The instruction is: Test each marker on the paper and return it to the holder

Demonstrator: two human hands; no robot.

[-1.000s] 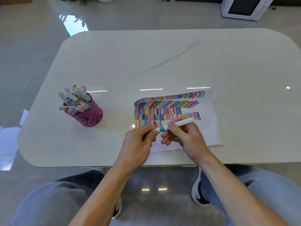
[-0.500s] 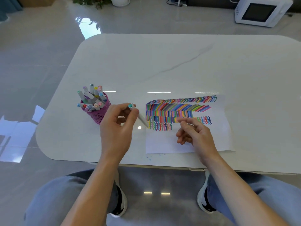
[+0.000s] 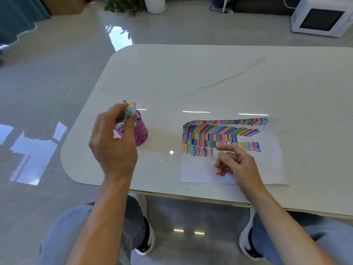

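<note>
A pink openwork holder (image 3: pixel 141 133) stands on the white table (image 3: pixel 210 77), packed with several markers (image 3: pixel 131 106). My left hand (image 3: pixel 114 144) hovers over it, thumb and fingers pinched on the teal-capped marker (image 3: pixel 127 113), whose cap end sits among the other marker tops. The marker's barrel is hidden by my fingers. The white paper (image 3: pixel 267 163) lies to the right, covered with rows of coloured strokes. My right hand (image 3: pixel 238 163) rests on the paper, fingers loosely curled, holding nothing.
The table's rounded front edge runs just below the paper. Small blue ink specks (image 3: pixel 185 187) mark the tabletop near that edge. A white microwave (image 3: pixel 321 18) sits on the floor at far right, and a potted plant (image 3: pixel 133 4) stands behind the table.
My left hand carried the teal-capped marker left from beside the paper to the top of the holder. My right hand stayed on the paper. The view shifted left.
</note>
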